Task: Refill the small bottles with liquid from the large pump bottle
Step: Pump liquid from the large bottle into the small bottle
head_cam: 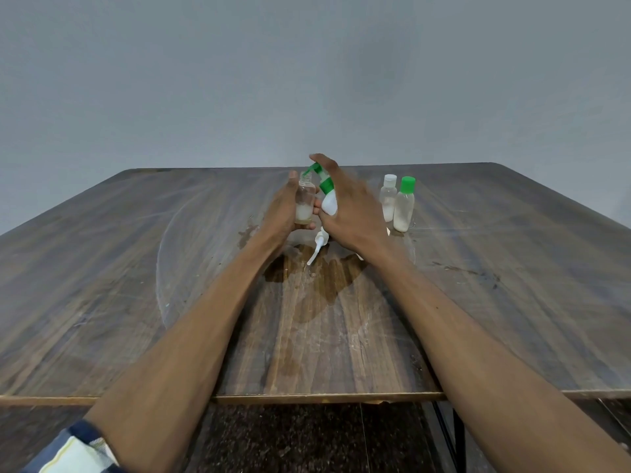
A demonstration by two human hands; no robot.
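Left hand: fingers curled round the open small bottle, holding its mouth up under the spout.
Pump bottle: tilted toward 11 o'clock, green nozzle at the small bottle's mouth, so liquid lands inside.
Right hand: wraps the pump bottle, a finger atop the pump head, likely to press.
Loose white pump cap: lies on the desk, at 6 o'clock of both hands.
Capped small bottles: upright at 3 o'clock, apparently set aside.

One head-worn wide-angle view looks forward and down from the near edge of the desk, both forearms reaching away toward its middle, a plain wall filling the far half.
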